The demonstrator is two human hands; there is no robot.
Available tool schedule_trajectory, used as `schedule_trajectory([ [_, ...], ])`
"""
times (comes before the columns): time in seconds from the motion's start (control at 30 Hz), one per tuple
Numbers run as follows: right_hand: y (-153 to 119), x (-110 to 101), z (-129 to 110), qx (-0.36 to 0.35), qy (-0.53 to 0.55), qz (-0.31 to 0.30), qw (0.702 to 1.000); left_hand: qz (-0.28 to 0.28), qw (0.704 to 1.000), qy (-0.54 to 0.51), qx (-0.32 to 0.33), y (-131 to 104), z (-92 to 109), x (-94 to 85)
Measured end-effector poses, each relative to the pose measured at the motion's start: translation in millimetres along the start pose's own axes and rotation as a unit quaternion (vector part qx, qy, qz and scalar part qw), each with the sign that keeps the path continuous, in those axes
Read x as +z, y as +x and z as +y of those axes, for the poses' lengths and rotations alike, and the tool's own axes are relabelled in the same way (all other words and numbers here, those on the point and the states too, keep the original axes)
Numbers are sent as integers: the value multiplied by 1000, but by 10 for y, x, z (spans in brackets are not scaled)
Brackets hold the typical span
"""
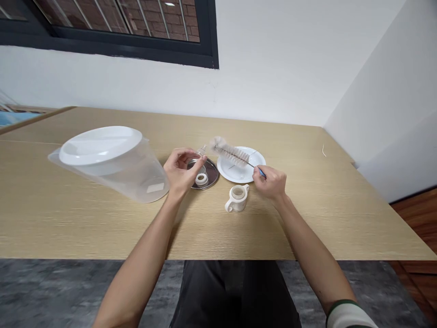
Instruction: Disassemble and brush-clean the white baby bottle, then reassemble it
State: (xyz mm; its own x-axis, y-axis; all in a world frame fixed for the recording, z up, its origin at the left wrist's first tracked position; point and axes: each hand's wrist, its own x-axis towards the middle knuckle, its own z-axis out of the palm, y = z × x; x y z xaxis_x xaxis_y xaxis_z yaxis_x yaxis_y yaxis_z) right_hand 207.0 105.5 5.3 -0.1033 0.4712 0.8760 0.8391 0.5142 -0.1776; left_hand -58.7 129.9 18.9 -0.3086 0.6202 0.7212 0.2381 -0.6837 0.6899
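Observation:
My right hand grips the blue handle of a bottle brush. Its white bristles point left, above a white plate. In my left hand, thumb and fingers close around a small clear piece with a ridged, narrow end; my fingers partly cover it, and its exact kind is unclear. The brush tip is close to this piece. Below my left hand, a white ring lies on a round metal tray. An uncapped baby bottle with two white handles stands between my forearms.
A large translucent pitcher with a white lid stands left of my left hand. Thin wire-like pieces lie on the plate. A small pale strip is on the wooden table at the right. A wall rises behind.

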Motion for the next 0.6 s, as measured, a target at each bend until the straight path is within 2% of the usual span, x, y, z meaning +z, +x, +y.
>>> schedule_trajectory([
  [0.13, 21, -35, -12, -15, 31, 13, 999, -18, 1000, 7, -17, -7, -28, -6],
  [0.3, 28, -64, -50, -50, 64, -13, 997, -21, 1000, 16, -14, 2, -69, -22],
  [0.6, 16, -41, 32, 18, -1, -13, 1000, -30, 999, 15, -6, -16, -21, -9],
])
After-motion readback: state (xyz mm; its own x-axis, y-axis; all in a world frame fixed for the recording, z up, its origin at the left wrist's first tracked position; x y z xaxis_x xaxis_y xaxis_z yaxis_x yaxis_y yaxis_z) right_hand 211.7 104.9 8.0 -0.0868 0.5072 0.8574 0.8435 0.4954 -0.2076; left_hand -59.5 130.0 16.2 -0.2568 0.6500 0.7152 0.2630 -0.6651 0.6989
